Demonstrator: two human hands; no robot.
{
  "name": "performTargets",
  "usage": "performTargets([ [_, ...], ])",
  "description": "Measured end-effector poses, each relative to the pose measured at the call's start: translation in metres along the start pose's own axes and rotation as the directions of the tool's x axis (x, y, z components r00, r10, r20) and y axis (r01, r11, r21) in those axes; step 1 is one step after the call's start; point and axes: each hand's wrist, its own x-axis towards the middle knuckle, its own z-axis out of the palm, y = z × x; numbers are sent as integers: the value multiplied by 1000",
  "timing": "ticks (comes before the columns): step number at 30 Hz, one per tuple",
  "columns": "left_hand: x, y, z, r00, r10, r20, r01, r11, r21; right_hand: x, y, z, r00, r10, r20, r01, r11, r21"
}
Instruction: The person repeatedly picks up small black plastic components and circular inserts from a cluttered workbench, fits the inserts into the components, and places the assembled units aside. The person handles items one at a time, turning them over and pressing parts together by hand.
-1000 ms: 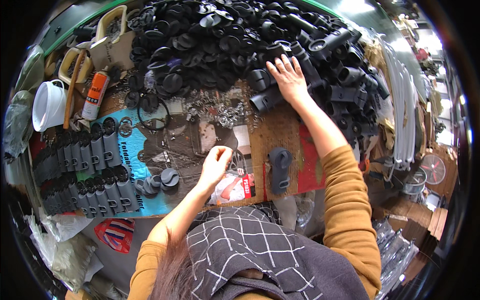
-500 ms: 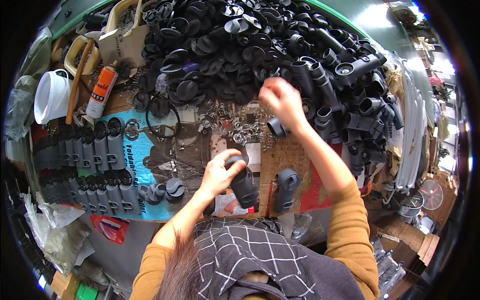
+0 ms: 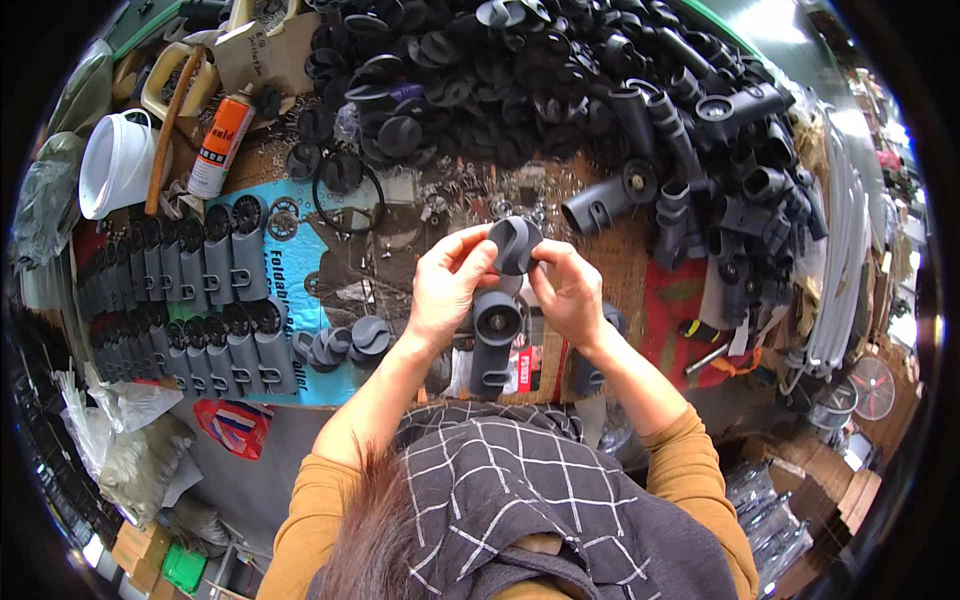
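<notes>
Between my two hands is a round dark grey plastic knob with a curved S-shaped ridge across its face. My left hand pinches its left rim, and the fingertips of my right hand grip its right rim. Just below the knob lies a grey plastic tube fitting, its round socket facing up with a metal bit at the centre. A second fitting is partly covered by my right wrist and forearm. Several loose knobs stand in a short row to the left of my left forearm.
Heaped knobs fill the back of the table, with piled tube fittings at the right. Small metal springs lie scattered in front. Rows of fittings line the left side, near a white bucket and an orange spray can.
My right hand has come back from the heap toward me. My left hand has let go of the tube fitting, which now lies flat with its socket up. Both hands now hold a knob.
</notes>
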Motion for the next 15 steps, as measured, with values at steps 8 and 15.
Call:
performTargets([
  [8,-35,-1,-5,966,-258,1,250,940,230,-38,-24,-1,876,479,57,-462,800,382],
  [15,-57,-19,-16,982,-177,64,162,969,189,-68,-31,6,675,648,352,-712,448,541],
])
